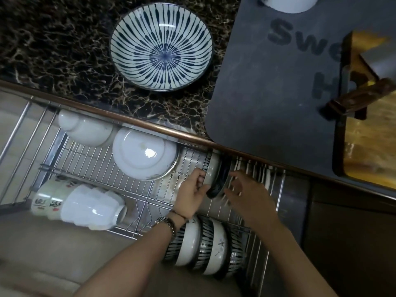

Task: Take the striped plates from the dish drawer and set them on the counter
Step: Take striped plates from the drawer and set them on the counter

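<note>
Left hand [191, 192] fingers curled on upright striped plates [214, 176] in rack; right hand [242, 189] spread open just beside, blurred. Mat [267, 93] beyond reads "Swe", "H".

Bare forearms; left wrist [169, 224] wears metal watch and thin cord bracelet.

Blues, whites and dark marble in my head view.

At upper centre I see a striped plate [161, 46], pale blue-white with dark blue lines raying from its middle, on a counter [53, 43] of black-brown marble with cream veins. Upper right, a slate-grey mat [267, 116] bears darker letters. In the silver wire dish drawer [102, 168] I see plain white bowls [85, 131], a white plate [143, 154], cups [49, 202] with black and red marks at lower left, and navy-striped bowls [203, 249] at bottom centre.
</note>
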The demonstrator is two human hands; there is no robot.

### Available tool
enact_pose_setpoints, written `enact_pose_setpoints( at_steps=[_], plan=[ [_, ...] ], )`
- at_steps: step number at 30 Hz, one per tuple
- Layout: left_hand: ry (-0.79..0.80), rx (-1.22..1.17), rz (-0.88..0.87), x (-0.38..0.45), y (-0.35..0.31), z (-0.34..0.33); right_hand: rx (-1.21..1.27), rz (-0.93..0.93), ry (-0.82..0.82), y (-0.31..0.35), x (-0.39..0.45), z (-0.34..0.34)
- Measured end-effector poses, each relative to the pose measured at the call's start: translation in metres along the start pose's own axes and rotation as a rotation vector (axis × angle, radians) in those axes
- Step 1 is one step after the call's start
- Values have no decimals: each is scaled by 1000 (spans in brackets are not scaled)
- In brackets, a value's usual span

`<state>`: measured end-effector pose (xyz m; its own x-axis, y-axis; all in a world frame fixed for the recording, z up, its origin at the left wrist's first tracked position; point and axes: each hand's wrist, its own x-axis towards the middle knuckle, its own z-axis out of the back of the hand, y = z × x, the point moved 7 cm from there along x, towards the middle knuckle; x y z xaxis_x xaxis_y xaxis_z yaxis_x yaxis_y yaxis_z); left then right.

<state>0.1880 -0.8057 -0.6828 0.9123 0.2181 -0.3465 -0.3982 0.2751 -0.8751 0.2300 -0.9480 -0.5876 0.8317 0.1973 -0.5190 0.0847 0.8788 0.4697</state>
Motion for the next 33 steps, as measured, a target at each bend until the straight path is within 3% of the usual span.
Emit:
enact_pose_setpoints(
  at_steps=[9,16,24,30,33],
  plan=[
    [150,-65,-41,-16,-12,15,95,24,-10,8,-2,1],
    [270,88,-115,-45,-29,45,358,3,-4,30,-10,-9],
    [310,253,-241,-67,-50,93,588,-155,83,53,-14,-38],
    [335,260,-229,-78,-46,106,714,-220,76,66,-18,-49],
    [428,160,-136,-80,-41,113,784,-246,114,73,-24,-56]
  ],
)
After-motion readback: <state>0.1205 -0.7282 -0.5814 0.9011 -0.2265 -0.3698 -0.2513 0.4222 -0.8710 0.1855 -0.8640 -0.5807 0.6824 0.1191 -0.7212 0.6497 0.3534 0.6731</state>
